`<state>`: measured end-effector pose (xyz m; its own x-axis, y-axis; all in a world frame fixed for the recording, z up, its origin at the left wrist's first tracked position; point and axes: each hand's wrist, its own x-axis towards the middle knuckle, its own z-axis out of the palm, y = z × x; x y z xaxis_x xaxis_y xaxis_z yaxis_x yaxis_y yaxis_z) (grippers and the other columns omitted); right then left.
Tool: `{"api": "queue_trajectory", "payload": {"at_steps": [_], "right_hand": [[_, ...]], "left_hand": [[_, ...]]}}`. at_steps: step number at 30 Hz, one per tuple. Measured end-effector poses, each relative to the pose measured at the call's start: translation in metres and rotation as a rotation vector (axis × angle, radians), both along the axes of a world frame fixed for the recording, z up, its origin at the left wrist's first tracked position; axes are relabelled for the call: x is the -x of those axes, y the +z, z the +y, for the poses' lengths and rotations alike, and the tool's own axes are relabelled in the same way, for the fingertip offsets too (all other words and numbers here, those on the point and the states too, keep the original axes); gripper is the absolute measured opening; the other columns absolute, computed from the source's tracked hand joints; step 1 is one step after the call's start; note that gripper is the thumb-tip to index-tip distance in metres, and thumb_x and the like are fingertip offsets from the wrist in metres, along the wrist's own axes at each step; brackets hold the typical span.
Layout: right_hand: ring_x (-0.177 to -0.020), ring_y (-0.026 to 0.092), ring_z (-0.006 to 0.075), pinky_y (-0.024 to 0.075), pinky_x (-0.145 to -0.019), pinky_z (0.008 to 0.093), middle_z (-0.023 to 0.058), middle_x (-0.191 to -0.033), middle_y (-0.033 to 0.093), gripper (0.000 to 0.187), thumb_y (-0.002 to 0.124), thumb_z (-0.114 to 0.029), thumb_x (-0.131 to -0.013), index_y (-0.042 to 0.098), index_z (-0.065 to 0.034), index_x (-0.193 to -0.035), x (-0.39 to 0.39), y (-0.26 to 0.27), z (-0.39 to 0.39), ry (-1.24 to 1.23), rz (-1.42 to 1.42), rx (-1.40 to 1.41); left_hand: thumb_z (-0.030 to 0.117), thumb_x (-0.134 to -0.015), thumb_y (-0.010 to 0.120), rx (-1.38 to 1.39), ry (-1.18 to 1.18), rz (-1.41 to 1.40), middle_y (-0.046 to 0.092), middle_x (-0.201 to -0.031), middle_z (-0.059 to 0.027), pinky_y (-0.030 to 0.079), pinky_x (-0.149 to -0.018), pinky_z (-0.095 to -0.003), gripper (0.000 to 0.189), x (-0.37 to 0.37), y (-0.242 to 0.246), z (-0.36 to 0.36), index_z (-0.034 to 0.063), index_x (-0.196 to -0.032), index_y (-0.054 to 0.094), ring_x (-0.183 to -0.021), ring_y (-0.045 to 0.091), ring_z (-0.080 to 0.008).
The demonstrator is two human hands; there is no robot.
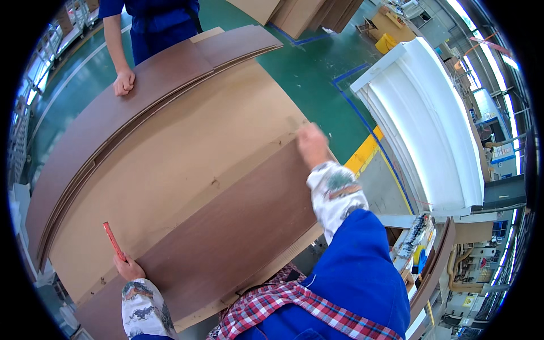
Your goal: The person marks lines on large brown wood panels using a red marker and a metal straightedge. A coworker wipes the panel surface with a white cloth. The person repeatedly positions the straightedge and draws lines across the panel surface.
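My left hand (128, 268) grips a slim red tool (112, 240) that points up and away; its exact kind is unclear. The heel of that hand rests at the edge of a brown-faced panel (238, 221) lying nearest me. My right hand (313, 144) is curled and motion-blurred at the panel's far right corner. Something faint and smeared shows by its fingers, so I cannot tell whether it holds anything. Beyond the panel's edge runs a tan cardboard-like sheet (182, 148) with a few dark marks along the border.
Across the work surface lie stacked brown panels (161, 80), with another person's fist (124, 82) resting on them. White curved pieces (429, 123) stand to the right. Behind are upright cardboard sheets (297, 17) and a yellow bucket (386, 43). Tools and tape fill a bench (418, 242) at lower right.
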<state>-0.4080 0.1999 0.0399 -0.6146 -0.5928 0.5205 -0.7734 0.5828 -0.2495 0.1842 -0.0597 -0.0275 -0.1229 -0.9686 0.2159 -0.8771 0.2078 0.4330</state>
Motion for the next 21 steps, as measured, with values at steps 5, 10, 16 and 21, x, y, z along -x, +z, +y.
{"api": "queue_trajectory", "payload": {"at_steps": [5, 10, 16, 21], "right_hand": [[-0.072, 0.057, 0.0208, 0.0485, -0.056, 0.0340, 0.0034, -0.072, 0.052, 0.004, 0.060, -0.016, -0.080, 0.061, -0.0140, -0.082, -0.133, -0.005, -0.042, 0.390, -0.167, 0.123], [-0.070, 0.055, 0.0248, 0.0472, -0.055, 0.0365, 0.0057, -0.074, 0.053, 0.007, 0.055, -0.015, -0.083, 0.060, -0.0115, -0.080, -0.065, -0.013, -0.011, 0.142, -0.007, 0.008], [-0.070, 0.055, 0.0303, 0.0455, -0.061, 0.0418, 0.0104, -0.073, 0.052, 0.017, 0.052, -0.016, -0.085, 0.056, -0.0051, -0.072, 0.030, 0.003, 0.013, -0.161, 0.003, 0.091], [-0.067, 0.056, 0.0265, 0.0470, -0.053, 0.0372, 0.0076, -0.071, 0.053, 0.012, 0.058, -0.017, -0.083, 0.057, -0.0104, -0.073, -0.070, 0.000, -0.021, 0.292, -0.093, 0.153]], "left_hand": [[0.018, -0.091, 0.049, 0.021, -0.020, 0.001, 0.051, -0.085, -0.0177, 0.040, -0.071, -0.0423, 0.018, 0.000, 0.004, -0.002, -0.0007, -0.093, 0.050, -0.079, 0.051, -0.0346], [0.017, -0.091, 0.049, -0.018, -0.007, 0.041, 0.050, -0.084, -0.0168, 0.040, -0.072, -0.0420, 0.018, -0.009, 0.001, 0.001, -0.0013, -0.093, 0.049, -0.078, 0.050, -0.0335], [0.016, -0.090, 0.050, 0.016, -0.023, 0.013, 0.050, -0.084, -0.0161, 0.039, -0.072, -0.0422, 0.017, 0.004, 0.006, -0.001, -0.0007, -0.093, 0.049, -0.079, 0.050, -0.0337], [0.015, -0.089, 0.050, 0.032, -0.032, 0.045, 0.050, -0.083, -0.0166, 0.039, -0.070, -0.0427, 0.017, -0.013, -0.012, -0.004, -0.0007, -0.093, 0.050, -0.077, 0.050, -0.0345]]}}
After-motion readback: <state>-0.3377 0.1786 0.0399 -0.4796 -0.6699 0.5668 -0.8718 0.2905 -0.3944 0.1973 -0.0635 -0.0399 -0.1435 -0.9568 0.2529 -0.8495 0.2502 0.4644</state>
